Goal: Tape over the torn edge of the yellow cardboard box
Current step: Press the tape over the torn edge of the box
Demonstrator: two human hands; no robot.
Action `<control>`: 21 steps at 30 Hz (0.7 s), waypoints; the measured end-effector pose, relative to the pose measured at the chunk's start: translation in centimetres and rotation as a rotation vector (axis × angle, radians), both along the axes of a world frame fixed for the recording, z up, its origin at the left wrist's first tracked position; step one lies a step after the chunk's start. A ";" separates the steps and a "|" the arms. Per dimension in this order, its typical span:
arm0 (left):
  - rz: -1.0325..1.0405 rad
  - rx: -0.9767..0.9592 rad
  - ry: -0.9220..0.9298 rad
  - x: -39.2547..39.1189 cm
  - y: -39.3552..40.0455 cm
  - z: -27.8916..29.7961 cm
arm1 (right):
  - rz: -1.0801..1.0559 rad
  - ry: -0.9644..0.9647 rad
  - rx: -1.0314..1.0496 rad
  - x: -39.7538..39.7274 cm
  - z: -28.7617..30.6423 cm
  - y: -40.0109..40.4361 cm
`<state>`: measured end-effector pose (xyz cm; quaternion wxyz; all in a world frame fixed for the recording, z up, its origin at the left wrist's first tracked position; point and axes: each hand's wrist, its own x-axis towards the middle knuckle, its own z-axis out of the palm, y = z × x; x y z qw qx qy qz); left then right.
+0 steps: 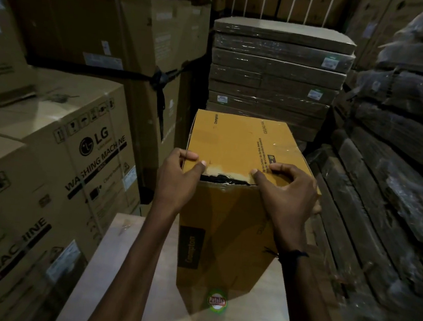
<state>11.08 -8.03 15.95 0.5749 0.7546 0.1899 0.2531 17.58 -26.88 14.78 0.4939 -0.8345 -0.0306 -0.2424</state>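
Note:
A tall yellow cardboard box [236,142] stands upright on a pale wooden table [138,271]. Its near top edge is torn [225,176], leaving a ragged dark gap. My left hand [180,175] grips the top left corner, with fingers curled over the edge and the thumb tip beside the tear's left end. My right hand [286,191] wraps the top right corner, fingertips on the lid and the thumb at the tear's right end. I cannot make out any tape between the thumbs.
A round green-rimmed item with a red label [217,301] lies at the box's foot. LG washing machine cartons [52,167] are stacked at the left. Wrapped flat cartons [276,80] stand behind, and dark wrapped bundles [402,157] fill the right.

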 end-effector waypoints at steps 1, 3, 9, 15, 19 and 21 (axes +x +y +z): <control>-0.012 -0.019 0.003 0.0 0.3 -0.1 | -0.015 -0.015 0.000 0.0 -0.1 0.2; -0.031 -0.046 -0.005 0.0 0.7 0.1 | -0.042 -0.041 0.003 0.2 -0.4 0.5; -0.101 0.058 -0.037 -0.9 1.6 0.1 | -0.038 -0.118 -0.019 0.0 -1.0 0.0; -0.272 0.126 -0.052 -2.3 2.7 -1.1 | 0.153 -0.178 -0.097 -1.1 -1.9 -2.1; -0.293 0.253 -0.044 -2.2 3.3 -2.4 | 0.206 -0.243 -0.161 -0.8 -2.7 -3.1; -0.304 0.314 -0.043 -2.1 3.4 -2.5 | 0.232 -0.266 -0.187 -0.6 -3.0 -3.4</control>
